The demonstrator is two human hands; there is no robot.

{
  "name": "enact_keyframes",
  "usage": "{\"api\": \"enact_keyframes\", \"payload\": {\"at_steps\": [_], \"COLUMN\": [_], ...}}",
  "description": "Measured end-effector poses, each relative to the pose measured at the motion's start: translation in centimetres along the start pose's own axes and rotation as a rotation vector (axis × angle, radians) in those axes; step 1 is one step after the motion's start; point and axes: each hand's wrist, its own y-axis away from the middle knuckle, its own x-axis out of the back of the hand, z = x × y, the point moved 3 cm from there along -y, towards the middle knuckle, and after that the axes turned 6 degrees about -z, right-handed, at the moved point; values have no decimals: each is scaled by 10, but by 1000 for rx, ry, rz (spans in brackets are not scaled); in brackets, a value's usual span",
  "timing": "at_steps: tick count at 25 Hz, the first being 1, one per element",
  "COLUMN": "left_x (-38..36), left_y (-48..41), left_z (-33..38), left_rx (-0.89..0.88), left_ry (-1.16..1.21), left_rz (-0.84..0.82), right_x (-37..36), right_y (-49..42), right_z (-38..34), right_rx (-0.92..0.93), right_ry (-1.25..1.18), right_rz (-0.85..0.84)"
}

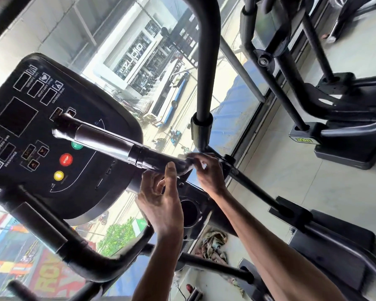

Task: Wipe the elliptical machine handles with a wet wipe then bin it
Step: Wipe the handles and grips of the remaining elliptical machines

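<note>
Right hand (208, 177) sits on my feed just past the console's (52, 131) lower right edge. Its fingers are curled down over the wet wipe (192, 158), pinching it against the handle (109, 140). I read the wipe as a pale, blurred scrap at the handle's bend, at the end farthest from the console. The handle is a black bar with a shiny metal sleeve, and it runs across the console's face and off its right side.

Left hand (161, 203) is below the console's right corner, under the same bar. Its thumb is raised and touches the handle just on the console side of the wipe. Its fingers are loosely curled beneath the bar, and I cannot tell whether they close on it.

Farther from the console than both hands, I see a round cup holder (189, 210). Farther again from the console, a crumpled rag (214, 242) lies on the floor (291, 192). On the console itself there is a red STOP button (65, 159) with a yellow button (58, 175) near it.
</note>
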Motion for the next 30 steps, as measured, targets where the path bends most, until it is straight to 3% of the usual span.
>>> {"api": "enact_keyframes", "payload": {"at_steps": [2, 6, 10, 14, 21, 30], "left_x": [2, 6, 7, 12, 20, 30], "left_y": [-1, -1, -2, -1, 1, 1], "left_z": [-1, 0, 2, -3, -3, 8], "left_rx": [18, 30, 70, 140, 242, 304], "left_ry": [19, 17, 16, 13, 77, 250], "left_rz": [-13, -40, -71, -108, -219, -257], "right_x": [6, 10, 17, 28, 49, 50], "right_y": [3, -6, -8, 0, 31, 41], "right_z": [-11, -8, -31, -60, -138, -183], "right_rx": [108, 20, 105, 104, 213, 286], "right_ry": [-13, 127, 163, 198, 0, 226], "right_rz": [-22, -141, -192, -181, -186, -147]}}
